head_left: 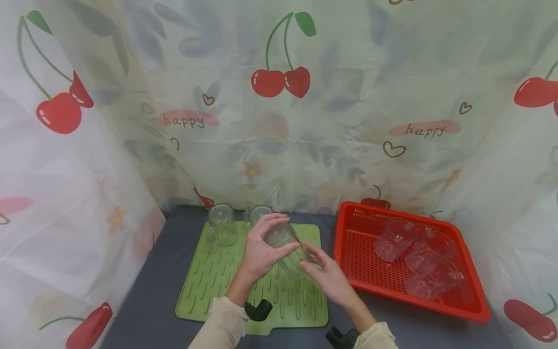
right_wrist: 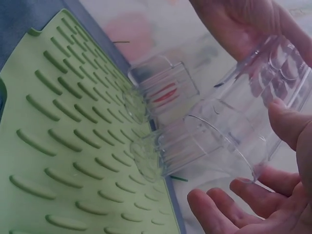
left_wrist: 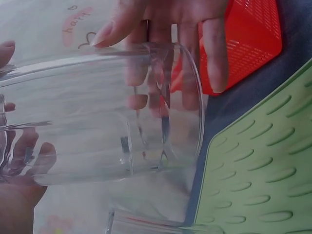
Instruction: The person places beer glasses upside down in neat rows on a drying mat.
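Observation:
A clear glass mug (head_left: 281,236) is held tilted above the green drying mat (head_left: 301,298), its handle not clearly visible. My left hand (head_left: 260,249) grips the mug around its base end, thumb on the near side. At the opposite, lower end, my right hand (head_left: 324,274) holds the rim, with the thumb on one side and fingers on the other. The right wrist view shows the right fingers (right_wrist: 261,195) loosely curved under the rim. Two more clear mugs, one (head_left: 223,228) at the mat's back left corner and another (head_left: 258,212) beside it, stand upside down.
To the right, a red plastic basket (head_left: 355,261) contains several clear mugs, one of them (head_left: 394,240) lying at its back. A grey-blue cloth (head_left: 148,276) covers the table. Behind and at both sides hangs a cherry-printed curtain (head_left: 305,145).

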A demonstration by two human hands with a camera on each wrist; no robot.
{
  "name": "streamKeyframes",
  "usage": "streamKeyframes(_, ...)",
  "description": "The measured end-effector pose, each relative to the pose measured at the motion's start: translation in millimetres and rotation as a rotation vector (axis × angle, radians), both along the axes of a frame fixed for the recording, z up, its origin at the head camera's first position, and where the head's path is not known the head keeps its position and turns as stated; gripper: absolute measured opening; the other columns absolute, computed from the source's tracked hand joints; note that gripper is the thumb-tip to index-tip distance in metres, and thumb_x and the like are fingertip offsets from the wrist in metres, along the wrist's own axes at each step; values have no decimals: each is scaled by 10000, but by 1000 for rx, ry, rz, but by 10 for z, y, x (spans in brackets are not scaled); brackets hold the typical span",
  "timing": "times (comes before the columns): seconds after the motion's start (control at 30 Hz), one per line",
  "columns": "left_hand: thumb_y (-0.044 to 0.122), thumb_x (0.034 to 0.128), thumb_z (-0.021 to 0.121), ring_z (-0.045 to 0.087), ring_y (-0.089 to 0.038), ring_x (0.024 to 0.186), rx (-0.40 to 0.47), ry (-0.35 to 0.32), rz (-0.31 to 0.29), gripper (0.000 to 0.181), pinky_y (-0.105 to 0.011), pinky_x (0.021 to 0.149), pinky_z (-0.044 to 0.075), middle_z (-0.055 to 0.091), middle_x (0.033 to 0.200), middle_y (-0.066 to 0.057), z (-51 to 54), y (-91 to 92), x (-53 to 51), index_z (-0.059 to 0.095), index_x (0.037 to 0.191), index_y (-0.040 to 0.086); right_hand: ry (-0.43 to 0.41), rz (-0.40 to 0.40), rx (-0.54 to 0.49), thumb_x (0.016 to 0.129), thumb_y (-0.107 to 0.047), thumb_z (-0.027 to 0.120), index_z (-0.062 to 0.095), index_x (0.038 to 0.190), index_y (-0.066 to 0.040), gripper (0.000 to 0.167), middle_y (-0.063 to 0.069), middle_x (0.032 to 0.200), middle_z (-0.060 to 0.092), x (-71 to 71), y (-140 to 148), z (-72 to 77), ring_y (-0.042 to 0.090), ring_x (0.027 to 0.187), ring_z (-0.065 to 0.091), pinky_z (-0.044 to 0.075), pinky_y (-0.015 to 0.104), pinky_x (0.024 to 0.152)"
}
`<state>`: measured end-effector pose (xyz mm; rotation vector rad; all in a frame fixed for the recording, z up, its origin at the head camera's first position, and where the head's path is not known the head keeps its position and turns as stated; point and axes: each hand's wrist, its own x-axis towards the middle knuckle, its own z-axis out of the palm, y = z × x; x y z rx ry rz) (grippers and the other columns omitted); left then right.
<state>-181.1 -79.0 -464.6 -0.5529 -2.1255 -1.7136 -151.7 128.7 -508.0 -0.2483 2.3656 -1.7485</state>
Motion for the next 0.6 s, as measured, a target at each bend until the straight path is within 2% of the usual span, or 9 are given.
streamKeyframes(0.1, 219, 759, 923, 577, -197, 1277, -10, 31, -5, 497, -289, 1090, 481, 651, 1320, 8, -3, 7, -20, 740, 1222, 217, -4, 6, -15, 968, -391, 697, 429, 1548, -177, 673, 81, 1583, 473, 26, 11, -4, 373, 1418, 500, 503, 528, 1088)
streamKeyframes(0.27, 202, 767, 915, 574, -231, 1286, -36, 85, -2, 472, -399, 1104, 481, 644, 1331, -19, -6, 27, -64, 753, 1210, 200, 5, 5, -20, 980, -342, 693, 424, 1544, -163, 650, 98, 1588, 464, 48, 102, 57, 376, 1437, 484, 511, 514, 1086)
streamKeyframes(0.43, 264, 773, 912, 571, -196, 1291, -103, 71, 18, 480, -466, 1106, 472, 637, 1343, -9, -3, 81, -107, 742, 1222, 247, 42, -24, 4, 983, -325, 690, 437, 1528, -179, 617, 110, 1570, 488, 46, 244, 141, 364, 1440, 486, 475, 547, 1115)
streamKeyframes(0.6, 296, 773, 911, 567, -153, 1288, -127, 27, 20, 476, -457, 1112, 470, 632, 1337, 19, 5, 136, -155, 739, 1216, 273, 74, -45, 11, 985, -327, 688, 435, 1528, -174, 619, 117, 1563, 496, 49, 356, 208, 343, 1434, 500, 394, 597, 1167)
